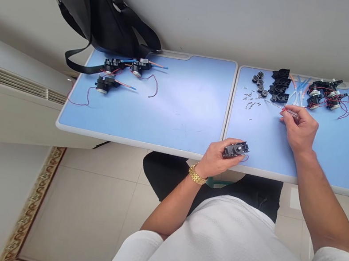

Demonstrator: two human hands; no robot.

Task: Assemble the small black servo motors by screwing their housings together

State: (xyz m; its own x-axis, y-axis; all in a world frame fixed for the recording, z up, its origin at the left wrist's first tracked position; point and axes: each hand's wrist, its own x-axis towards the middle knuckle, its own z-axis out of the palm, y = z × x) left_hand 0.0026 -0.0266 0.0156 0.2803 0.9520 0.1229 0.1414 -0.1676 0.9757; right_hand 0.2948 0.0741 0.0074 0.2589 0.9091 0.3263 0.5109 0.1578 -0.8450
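My left hand [218, 157] rests near the front edge of the right blue table [333, 149] with its fingers closed round a small black motor housing [236, 149] that trails a red wire. Farther back, my right hand [299, 129] pinches a thin red-handled screwdriver [281, 107], whose tip points left toward several tiny screws [250, 101] scattered on the table. Black housings [280, 85] and small round caps [260, 82] lie just behind the screws.
Wired black-and-white motor units [327, 95] and pale blue tubes [299, 89] sit at the back right. The left blue table [170, 116] carries three wired assemblies [117, 73] at its back left. A black bag [95, 4] leans on the wall. A white radiator [13, 84] stands left.
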